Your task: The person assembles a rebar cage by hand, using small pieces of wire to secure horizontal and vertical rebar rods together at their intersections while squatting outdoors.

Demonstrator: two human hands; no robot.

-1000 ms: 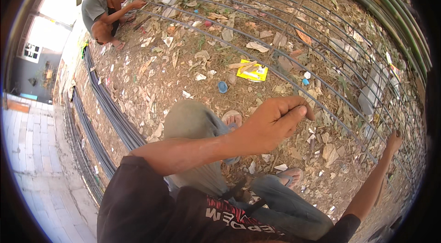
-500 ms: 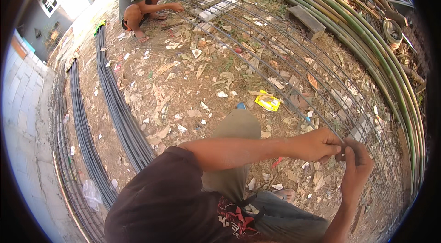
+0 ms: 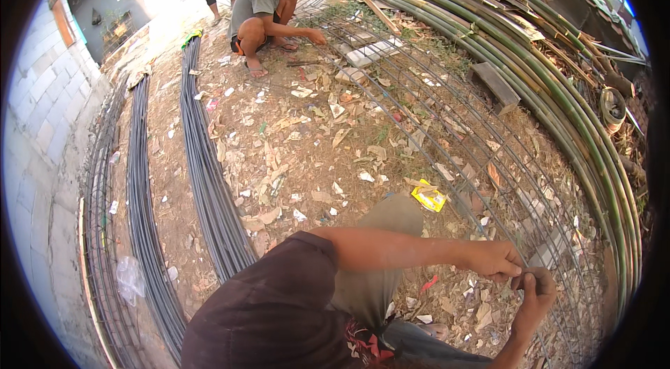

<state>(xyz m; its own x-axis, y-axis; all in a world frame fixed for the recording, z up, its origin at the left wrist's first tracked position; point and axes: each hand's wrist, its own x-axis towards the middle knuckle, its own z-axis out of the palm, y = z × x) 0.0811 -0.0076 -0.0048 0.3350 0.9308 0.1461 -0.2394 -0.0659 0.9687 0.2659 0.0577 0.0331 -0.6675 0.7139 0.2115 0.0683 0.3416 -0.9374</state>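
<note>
The left hand and the right hand met over the rebar mesh near its lower right edge, fingers pinched together on something too thin to make out, probably a tie wire at a bar crossing. To do it well, the wire probably wanted to sit snug across both bars, twisted evenly without overtightening. A yellow wrapper lay just beside the knee; another person crouched at the mesh's far edge.
</note>
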